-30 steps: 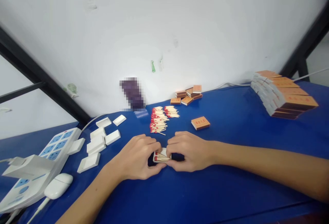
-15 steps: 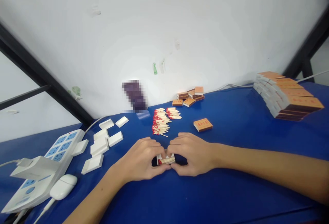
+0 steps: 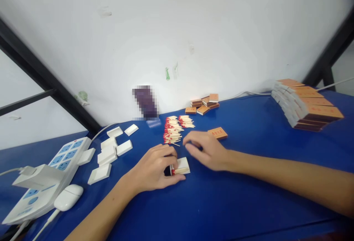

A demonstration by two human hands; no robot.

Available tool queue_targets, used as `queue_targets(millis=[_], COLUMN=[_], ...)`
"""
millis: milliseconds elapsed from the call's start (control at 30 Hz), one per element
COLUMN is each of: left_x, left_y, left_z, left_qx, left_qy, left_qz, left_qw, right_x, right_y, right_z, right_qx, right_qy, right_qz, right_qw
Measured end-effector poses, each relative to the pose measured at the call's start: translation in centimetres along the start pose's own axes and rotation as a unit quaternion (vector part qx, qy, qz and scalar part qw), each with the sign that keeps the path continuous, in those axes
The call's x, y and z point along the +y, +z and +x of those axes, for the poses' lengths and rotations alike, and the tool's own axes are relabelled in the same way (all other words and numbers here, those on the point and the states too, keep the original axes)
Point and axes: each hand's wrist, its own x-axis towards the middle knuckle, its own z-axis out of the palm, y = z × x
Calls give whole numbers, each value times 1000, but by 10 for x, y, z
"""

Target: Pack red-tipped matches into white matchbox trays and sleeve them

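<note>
A white matchbox tray (image 3: 183, 163) lies on the blue table with a few red-tipped matches along its near side. My left hand (image 3: 160, 167) grips the tray's left end, thumb at the near edge and fingers over the far part. My right hand (image 3: 207, 150) is off the tray, up and to its right, with thumb and forefinger bent and a small gap between them; nothing shows in it. Just beyond its fingertips is a pile of loose matches (image 3: 173, 130), with a smaller pile (image 3: 186, 121) beside it. A closed orange matchbox (image 3: 218, 133) sits partly behind the right hand.
Several white trays (image 3: 107, 156) are scattered at the left, near a power strip (image 3: 63, 158) with a plugged-in charger and a white earphone case (image 3: 68, 197). Orange matchboxes (image 3: 203, 104) are heaped by the wall. Stacked matchbox packs (image 3: 309, 104) stand at the right.
My right hand has let go of the tray and moved up and slightly right, towards the match piles. My left hand still holds the tray, which now shows more of its inside.
</note>
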Motion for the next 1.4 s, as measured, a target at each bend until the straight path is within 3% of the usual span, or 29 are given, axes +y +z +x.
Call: queue_targets(millis=[100, 300, 500, 667, 1000, 1200, 1400], left_x=[3, 7, -18, -36, -33, -32, -31], left_y=[1, -7, -6, 1, 7, 5, 5], left_z=[1, 2, -2, -7, -4, -4, -2], left_qx=[-2, 27, 137, 111, 41, 41, 73], left_qy=[-10, -45, -155, -182, -145, -148, -179], left_qz=[-4, -36, 1, 25, 74, 52, 42], left_qw=[1000, 998, 978, 977, 986, 987, 980], right_x=[11, 14, 10, 9, 10, 12, 11], right_y=[-1, 5, 2, 1, 5, 5, 6], right_z=[6, 4, 6, 6, 7, 5, 5], right_qx=[38, -51, -117, -126, -132, -77, -57], right_qy=[65, -79, -104, -96, -102, -90, -11], right_qz=[-57, -167, -199, -206, -168, -163, -223], right_qw=[996, 982, 967, 965, 971, 980, 973])
